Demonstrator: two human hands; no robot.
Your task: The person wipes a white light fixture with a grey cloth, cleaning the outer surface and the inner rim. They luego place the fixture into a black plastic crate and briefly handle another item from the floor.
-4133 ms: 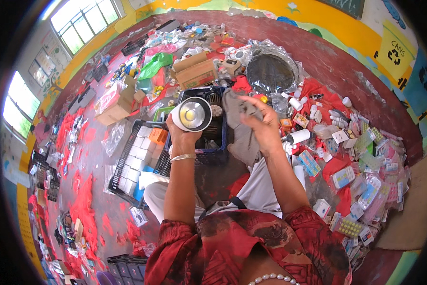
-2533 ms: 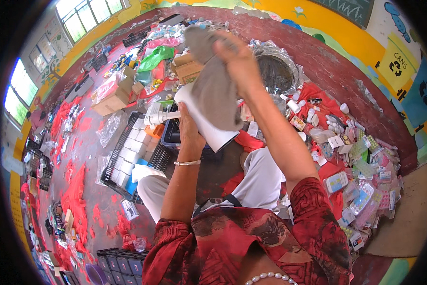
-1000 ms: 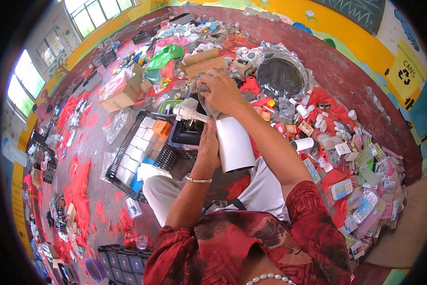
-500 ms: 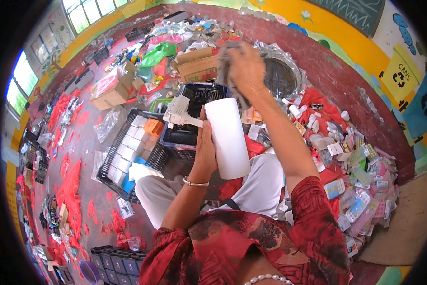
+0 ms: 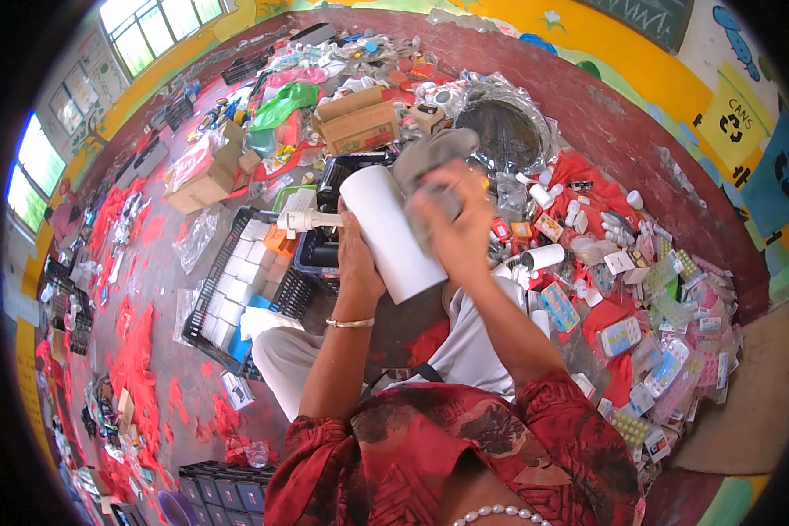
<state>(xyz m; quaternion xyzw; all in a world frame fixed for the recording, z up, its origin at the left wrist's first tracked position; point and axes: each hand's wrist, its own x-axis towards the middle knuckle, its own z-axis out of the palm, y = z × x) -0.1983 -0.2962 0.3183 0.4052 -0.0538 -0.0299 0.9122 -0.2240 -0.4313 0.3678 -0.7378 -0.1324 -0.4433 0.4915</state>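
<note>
A large white cylinder (image 5: 391, 235) is tilted in front of me, above my lap. My left hand (image 5: 357, 263) is closed around its left side. A white plastic fitting (image 5: 311, 221) sticks out leftward beside that hand; how it joins the cylinder is hidden. My right hand (image 5: 458, 215), partly blurred, grips a grey cloth (image 5: 434, 153), which lies against the cylinder's upper right side. Below the cylinder are my knees in pale trousers. A dark crate (image 5: 346, 167) stands just behind the cylinder, partly covered by it.
At the left, a black crate (image 5: 296, 307) holds small white boxes (image 5: 236, 280) and an orange one. Open cardboard boxes (image 5: 359, 131) stand farther off. A round dark tub (image 5: 504, 127) in clear plastic is at the back right. Medicine packs and blister sheets (image 5: 675, 351) pile up at the right.
My right hand has come down and nearer with the cloth, from beyond the cylinder onto its side. The cylinder has shifted left and tilted more, with my left hand still holding it.
</note>
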